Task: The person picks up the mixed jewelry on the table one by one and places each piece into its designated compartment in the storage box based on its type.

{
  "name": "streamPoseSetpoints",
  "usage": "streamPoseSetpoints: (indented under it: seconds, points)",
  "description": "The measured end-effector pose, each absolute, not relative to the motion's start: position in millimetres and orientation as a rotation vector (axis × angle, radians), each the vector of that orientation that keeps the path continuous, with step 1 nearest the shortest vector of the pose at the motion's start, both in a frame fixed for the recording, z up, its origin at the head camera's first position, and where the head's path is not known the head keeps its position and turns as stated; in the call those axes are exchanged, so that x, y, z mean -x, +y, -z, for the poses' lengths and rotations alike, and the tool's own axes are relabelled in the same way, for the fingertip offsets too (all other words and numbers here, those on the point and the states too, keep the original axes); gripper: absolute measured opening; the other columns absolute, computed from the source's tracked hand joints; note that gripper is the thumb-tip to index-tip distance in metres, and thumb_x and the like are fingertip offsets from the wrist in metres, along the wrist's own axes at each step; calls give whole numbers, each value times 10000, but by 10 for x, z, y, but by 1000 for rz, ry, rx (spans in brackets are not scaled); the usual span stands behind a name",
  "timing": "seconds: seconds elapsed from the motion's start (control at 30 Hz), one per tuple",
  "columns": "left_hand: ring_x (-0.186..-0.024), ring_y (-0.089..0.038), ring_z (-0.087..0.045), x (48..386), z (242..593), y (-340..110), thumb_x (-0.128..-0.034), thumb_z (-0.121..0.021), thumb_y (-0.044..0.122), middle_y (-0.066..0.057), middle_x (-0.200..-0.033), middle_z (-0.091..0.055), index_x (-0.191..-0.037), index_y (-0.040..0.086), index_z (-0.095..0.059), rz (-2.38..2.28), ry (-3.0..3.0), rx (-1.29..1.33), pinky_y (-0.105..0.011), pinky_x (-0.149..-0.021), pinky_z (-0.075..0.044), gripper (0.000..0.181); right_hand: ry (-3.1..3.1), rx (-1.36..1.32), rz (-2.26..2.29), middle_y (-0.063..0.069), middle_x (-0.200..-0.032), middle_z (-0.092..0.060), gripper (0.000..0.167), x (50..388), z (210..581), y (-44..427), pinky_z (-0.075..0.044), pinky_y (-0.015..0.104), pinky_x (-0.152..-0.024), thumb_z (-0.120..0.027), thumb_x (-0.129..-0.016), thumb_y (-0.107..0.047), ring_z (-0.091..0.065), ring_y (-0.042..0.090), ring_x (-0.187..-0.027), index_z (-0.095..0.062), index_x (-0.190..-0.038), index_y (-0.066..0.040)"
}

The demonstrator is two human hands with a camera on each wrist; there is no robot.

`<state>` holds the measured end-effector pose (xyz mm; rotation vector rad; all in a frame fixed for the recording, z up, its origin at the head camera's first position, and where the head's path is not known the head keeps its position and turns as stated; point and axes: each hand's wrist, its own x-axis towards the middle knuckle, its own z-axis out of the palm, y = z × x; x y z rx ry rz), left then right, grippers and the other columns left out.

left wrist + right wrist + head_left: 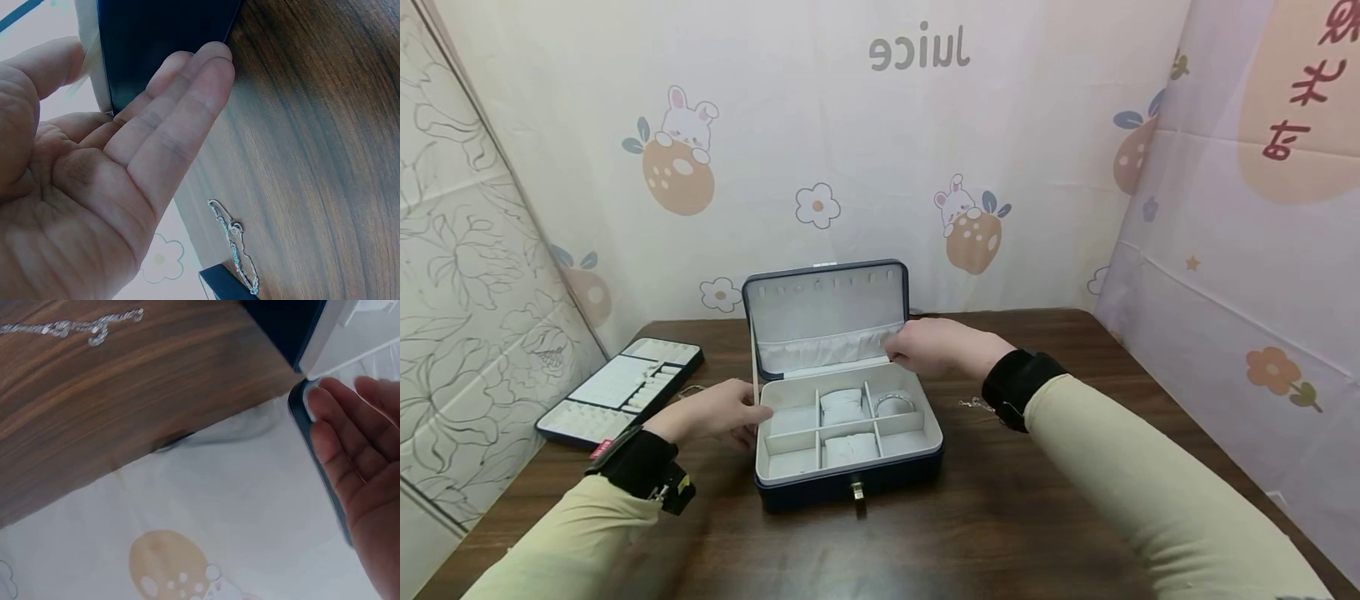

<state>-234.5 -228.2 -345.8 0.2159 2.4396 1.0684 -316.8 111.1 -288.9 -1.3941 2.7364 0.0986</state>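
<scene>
A dark blue jewelry box (850, 492) stands with its lid (827, 308) raised. White dividers split its inside into several compartments, two with cushions (841, 408), and a silver bangle (893, 405) lies in the back right one. My left hand (718, 412) is at the box's left side; in the left wrist view its fingers (169, 137) stretch along the blue outer wall, thumb near the rim. At the lid's lower right corner is my right hand (942, 346). The right wrist view shows its fingers (340, 415) slightly bent against the lid's edge, holding nothing visible.
A jewelry tray (610, 387) with white lining lies at the table's left. A thin chain (232, 240) rests between tray and box. Another silver chain (976, 404) lies right of the box. A printed curtain (1060, 250) hangs behind the table.
</scene>
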Motion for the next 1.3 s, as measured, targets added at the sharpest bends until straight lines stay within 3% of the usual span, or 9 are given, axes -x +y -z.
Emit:
streamPoseSetpoints:
  seconds: [0.17,0.27,0.43,0.67,0.8,1.03,1.3]
  points:
    - [-853,-286,-735,2353,3466,-2279,-1025,-571,186,-157,-962,-703,-1298,-95,-577,-1062,2449,-220,-431,-748,-622,391,2793,1341,-101,-47,-672,-480,184,3240,2861,1219,-359,256,-573,-601,-998,-91,-447,122,-615,-597,-818,-133]
    - [-853,-286,-735,2354,3463,-2277,-1026,-568,183,-156,-967,-704,-1306,-95,-573,-1060,2448,-220,-429,-747,-622,395,2810,1244,-164,-34,-702,-565,139,3295,2891,1300,-412,275,-586,-614,-976,-93,-497,131,-633,-640,-845,-133]
    - [-863,-294,-734,2355,3454,-2271,-1026,-568,187,-155,-980,-704,-1321,-88,-567,-1053,2445,-224,-428,-748,-622,403,2800,1048,-276,-4,-880,-700,110,3364,2968,1459,-549,347,-714,-634,-948,-100,-621,149,-763,-721,-1016,-108]
    - [-886,-298,-735,2369,3455,-2283,-1032,-567,192,-159,-1028,-711,-1340,-90,-555,-1048,2438,-210,-423,-753,-623,417,2712,856,-295,30,-988,-699,162,3403,3079,1669,-559,391,-801,-623,-981,-104,-642,183,-874,-716,-1112,-83]
    - [-888,-300,-734,2373,3453,-2283,-1031,-571,194,-163,-1030,-710,-1341,-81,-558,-1052,2437,-195,-420,-754,-622,415,2651,798,-289,17,-948,-672,128,3392,3154,1754,-542,359,-764,-613,-991,-80,-612,171,-837,-705,-1080,-88]
    - [-887,-300,-736,2369,3460,-2290,-1033,-565,192,-166,-1036,-709,-1339,-88,-551,-1053,2434,-210,-428,-756,-622,415,2603,698,-259,-9,-801,-599,66,3355,3302,1847,-441,313,-638,-662,-923,-63,-511,160,-709,-688,-882,-107]
    - [-872,-276,-729,2381,3478,-2301,-1027,-572,198,-155,-1021,-704,-1353,-68,-552,-1054,2445,-200,-414,-749,-622,421,2616,673,-248,16,-854,-642,67,3381,3448,1882,-508,339,-699,-726,-906,-83,-569,177,-748,-675,-944,-104]
